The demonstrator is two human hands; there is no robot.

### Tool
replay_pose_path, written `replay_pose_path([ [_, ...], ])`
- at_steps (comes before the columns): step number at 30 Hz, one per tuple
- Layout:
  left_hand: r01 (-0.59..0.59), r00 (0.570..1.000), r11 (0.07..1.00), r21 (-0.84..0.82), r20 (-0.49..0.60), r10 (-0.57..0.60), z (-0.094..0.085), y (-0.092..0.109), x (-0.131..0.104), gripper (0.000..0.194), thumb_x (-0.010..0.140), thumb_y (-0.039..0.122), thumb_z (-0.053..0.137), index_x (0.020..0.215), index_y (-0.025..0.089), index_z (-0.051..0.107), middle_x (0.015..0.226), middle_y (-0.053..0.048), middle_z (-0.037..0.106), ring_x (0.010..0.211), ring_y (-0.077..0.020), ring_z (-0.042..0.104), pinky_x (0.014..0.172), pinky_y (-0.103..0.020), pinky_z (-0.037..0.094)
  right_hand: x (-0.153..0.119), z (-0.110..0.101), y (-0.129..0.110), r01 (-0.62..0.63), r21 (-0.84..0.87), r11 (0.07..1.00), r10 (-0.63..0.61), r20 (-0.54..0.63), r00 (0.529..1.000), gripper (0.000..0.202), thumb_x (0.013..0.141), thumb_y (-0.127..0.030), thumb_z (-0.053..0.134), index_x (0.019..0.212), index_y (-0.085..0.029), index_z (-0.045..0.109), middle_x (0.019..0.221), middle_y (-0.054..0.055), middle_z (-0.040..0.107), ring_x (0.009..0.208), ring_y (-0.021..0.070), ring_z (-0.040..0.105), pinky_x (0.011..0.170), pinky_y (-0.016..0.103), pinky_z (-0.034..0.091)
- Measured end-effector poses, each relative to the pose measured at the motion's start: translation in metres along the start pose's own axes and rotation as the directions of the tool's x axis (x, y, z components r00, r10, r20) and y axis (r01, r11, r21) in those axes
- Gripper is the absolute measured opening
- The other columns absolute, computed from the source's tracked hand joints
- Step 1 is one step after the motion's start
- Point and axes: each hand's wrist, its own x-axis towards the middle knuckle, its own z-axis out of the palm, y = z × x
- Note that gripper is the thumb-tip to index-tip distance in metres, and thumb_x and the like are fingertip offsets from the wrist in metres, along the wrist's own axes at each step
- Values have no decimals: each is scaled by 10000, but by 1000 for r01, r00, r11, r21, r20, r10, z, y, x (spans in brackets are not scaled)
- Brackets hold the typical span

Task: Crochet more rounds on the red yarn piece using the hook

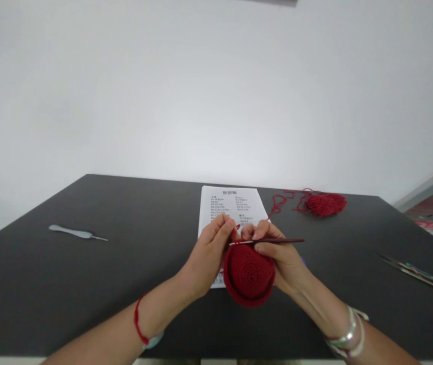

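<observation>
A round red crocheted piece (250, 274) with a raised rim hangs between my hands near the table's front. My left hand (210, 251) pinches its upper left edge, with red yarn by the fingertips. Closed around a crochet hook (284, 241) with a dark red handle is my right hand (277, 253). The hook's silvery tip points left and lies at the piece's top edge. From behind my hands, red yarn runs to a loose red ball (326, 204) at the back right.
Under my hands a printed sheet (231, 197) lies on the dark table (144, 208). A grey-handled hook (72, 232) rests at the left. Small metal snips (416, 272) lie at the right. A white wall (186, 91) stands behind the table.
</observation>
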Motion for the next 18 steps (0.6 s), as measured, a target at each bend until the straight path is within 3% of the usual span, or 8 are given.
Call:
replay_pose_path([
  [3,33,999,995,-97,-20,-35,1,-2,1,253,842,354,535,662,200,449,559,65,469,497,-83,397,508,-213,351,2,-3,-2,-15,47,999,16,-25,1000,215,562,-162,840,647,-215,650,784,-34,696,742,125,648,699,243,527],
  [7,65,995,997,39,77,-68,-5,3,3,284,888,394,456,673,214,418,430,80,448,343,-67,300,364,-207,195,4,-8,-9,-3,92,996,9,-62,998,231,557,-181,845,651,-218,637,764,-37,702,683,114,646,646,231,534],
  [10,163,945,970,182,255,-207,-13,12,6,316,885,409,448,642,208,429,366,76,417,321,-59,244,355,-203,149,6,-11,-13,61,96,994,-46,-154,987,232,559,-183,846,653,-222,636,761,-39,712,701,111,649,658,216,526],
  [13,203,877,928,314,363,-315,-21,18,13,265,847,385,527,676,184,516,404,70,436,354,-56,272,381,-200,182,7,-13,-16,107,64,992,-90,-222,971,227,572,-175,836,661,-221,632,766,-42,713,707,110,645,665,216,517],
  [14,173,899,933,315,336,-280,-23,19,15,214,832,366,556,739,173,568,427,71,446,375,-62,299,392,-200,202,7,-13,-16,112,56,992,-97,-223,970,225,576,-174,832,664,-221,631,765,-44,708,704,110,641,664,218,515],
  [16,14,977,966,257,200,-67,-24,18,19,198,761,267,654,935,175,639,557,59,509,495,-79,418,465,-194,303,7,-12,-16,121,39,992,-111,-201,973,222,579,-177,830,667,-220,630,764,-48,697,702,105,630,664,216,506],
  [18,-176,984,978,116,44,172,-23,16,20,262,734,212,676,995,198,659,740,27,575,681,-91,511,615,-193,400,4,-10,-15,125,17,992,-121,-161,979,215,584,-179,827,665,-216,632,768,-46,686,704,100,617,661,211,495],
])
